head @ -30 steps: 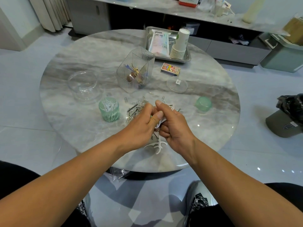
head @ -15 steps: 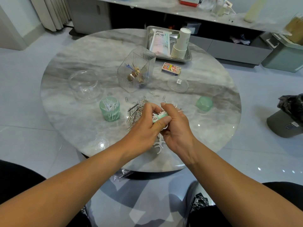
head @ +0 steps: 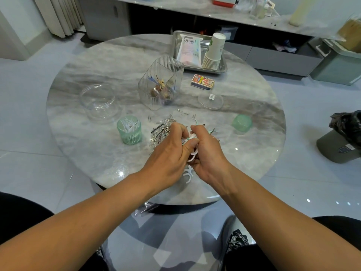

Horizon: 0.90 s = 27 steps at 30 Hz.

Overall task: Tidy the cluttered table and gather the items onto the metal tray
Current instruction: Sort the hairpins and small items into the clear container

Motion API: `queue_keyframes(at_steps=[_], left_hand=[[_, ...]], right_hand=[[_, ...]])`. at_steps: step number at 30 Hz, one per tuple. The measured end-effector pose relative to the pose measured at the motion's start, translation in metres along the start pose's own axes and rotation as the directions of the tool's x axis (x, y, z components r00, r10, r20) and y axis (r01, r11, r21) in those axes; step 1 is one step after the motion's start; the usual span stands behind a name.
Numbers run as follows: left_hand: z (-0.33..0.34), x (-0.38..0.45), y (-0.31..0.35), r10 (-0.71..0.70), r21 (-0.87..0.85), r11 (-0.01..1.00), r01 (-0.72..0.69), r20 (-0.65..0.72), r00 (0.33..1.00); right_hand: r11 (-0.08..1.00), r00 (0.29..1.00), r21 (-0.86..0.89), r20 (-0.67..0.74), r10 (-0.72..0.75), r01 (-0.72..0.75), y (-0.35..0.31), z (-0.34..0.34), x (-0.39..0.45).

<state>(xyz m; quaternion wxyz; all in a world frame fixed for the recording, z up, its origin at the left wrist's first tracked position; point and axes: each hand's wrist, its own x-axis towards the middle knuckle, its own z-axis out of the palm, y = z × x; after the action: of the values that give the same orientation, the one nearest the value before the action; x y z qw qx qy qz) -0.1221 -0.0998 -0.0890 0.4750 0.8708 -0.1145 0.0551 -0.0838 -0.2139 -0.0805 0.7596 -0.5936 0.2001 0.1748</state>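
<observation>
We see two bare hands meeting over the near middle of a round marble table (head: 82,145). The left hand (head: 168,151) and right hand (head: 207,153) press together, fingers curled around a bundle of white floss picks (head: 192,136), which pokes out between the thumbs. One more floss pick (head: 188,176) lies on the table just below the hands.

Just left of the grip lies a heap of paper clips (head: 160,132), and beyond that a green jar of cotton swabs (head: 129,130). Farther left sits a clear round container (head: 97,98). To the right of the hands lies a green lid (head: 241,123). Beyond the hands stand a ribbed clear box (head: 162,83), a clear flat lid (head: 210,98) and a small matchbox (head: 202,81). The metal tray (head: 223,68) sits at the far edge, well apart from the grip, holding a white packet (head: 189,49) and a stack of paper cups (head: 214,51).

Around the table is a pale tiled floor, with a low cabinet behind and a black bag (head: 347,126) to the right.

Compared with half a second earlier, the hands have closed tighter and the mint-coloured part of the bundle is now mostly hidden.
</observation>
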Motion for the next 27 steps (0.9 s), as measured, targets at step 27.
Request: queue_keyframes(at_steps=[27], left_hand=[[-0.005,0.016,0.010,-0.338,-0.149,0.929,0.338,0.025,0.941]], right_hand=[[0.993,0.990,-0.011,-0.069,-0.120,0.119,-0.007,0.012,0.003]])
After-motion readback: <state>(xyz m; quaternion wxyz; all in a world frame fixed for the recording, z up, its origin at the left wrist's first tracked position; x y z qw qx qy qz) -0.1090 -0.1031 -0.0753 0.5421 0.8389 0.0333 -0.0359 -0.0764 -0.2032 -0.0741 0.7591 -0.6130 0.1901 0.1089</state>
